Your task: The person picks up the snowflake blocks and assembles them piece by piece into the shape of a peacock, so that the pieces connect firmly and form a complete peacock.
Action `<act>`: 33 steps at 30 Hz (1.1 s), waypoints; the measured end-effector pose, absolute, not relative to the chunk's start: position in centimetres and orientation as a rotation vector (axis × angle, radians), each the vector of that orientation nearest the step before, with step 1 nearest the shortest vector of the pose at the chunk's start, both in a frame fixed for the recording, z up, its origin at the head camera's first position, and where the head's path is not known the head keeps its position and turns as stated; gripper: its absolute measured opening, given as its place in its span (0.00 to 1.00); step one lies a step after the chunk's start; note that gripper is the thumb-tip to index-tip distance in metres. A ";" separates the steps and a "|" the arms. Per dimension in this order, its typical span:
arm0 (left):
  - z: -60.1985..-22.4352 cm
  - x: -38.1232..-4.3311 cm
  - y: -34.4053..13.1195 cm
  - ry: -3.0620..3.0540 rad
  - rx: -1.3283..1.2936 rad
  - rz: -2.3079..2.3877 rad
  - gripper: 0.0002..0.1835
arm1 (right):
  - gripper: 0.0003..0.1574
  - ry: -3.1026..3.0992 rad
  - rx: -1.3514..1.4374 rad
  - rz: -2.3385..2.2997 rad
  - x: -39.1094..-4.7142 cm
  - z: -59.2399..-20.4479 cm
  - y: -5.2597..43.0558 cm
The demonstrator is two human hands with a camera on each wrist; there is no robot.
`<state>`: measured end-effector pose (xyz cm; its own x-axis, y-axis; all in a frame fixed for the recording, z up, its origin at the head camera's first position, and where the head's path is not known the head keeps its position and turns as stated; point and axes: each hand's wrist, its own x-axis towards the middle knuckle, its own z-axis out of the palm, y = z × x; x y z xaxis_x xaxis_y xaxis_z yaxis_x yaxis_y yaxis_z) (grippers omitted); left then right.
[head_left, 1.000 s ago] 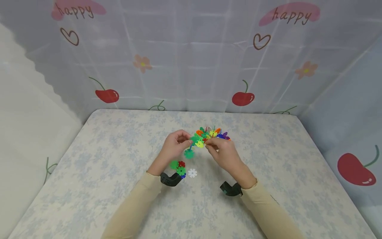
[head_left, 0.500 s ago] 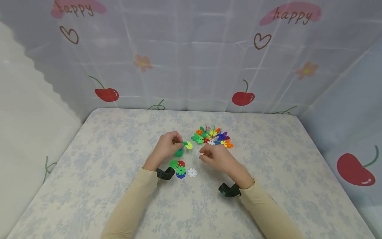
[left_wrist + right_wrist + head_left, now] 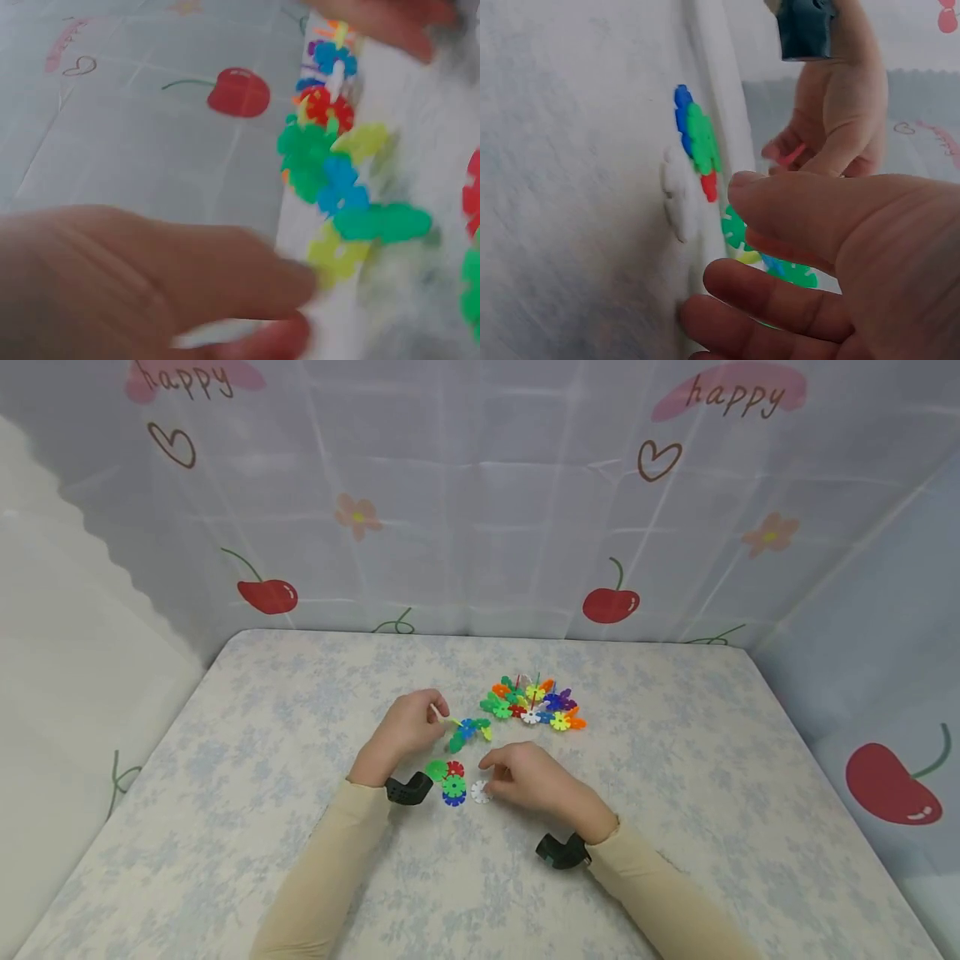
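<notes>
In the head view my left hand (image 3: 408,731) is beside a small cluster of joined snowflake discs (image 3: 468,731), blue, green and yellow, on the table. The left wrist view is blurred; a yellow disc (image 3: 341,255) of that cluster appears at my fingertips, and I see no grip on it. My right hand (image 3: 534,781) hovers low, fingers loosely bent and apart, beside a loose white snowflake disc (image 3: 480,792). In the right wrist view the white disc (image 3: 679,195) lies clear of the fingers, which hold nothing.
Loose discs lie between the hands: a light green one (image 3: 436,771), a red one (image 3: 454,769) and a green one (image 3: 453,786) overlapping a blue one (image 3: 453,799). Farther back stands a larger multicoloured disc assembly (image 3: 532,703). A curtain (image 3: 465,527) rises behind the table.
My left hand drew the small cluster leftward, away from the large assembly, and it now rests on the table with the fingers off it. My right hand moved down and left toward the white disc.
</notes>
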<state>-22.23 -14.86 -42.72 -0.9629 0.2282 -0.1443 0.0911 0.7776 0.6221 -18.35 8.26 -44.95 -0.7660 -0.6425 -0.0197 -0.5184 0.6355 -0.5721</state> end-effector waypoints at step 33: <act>-40.1 -21.3 -16.3 2.560 0.453 0.953 0.19 | 0.09 2.520 -0.846 -0.771 -18.1 -45.3 8.0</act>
<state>-21.34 -16.35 -40.10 -0.8796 0.4174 -0.2281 0.1667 0.7196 0.6740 -18.13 8.00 -45.26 -0.7507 -0.6388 -0.1682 -0.4355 0.6701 -0.6011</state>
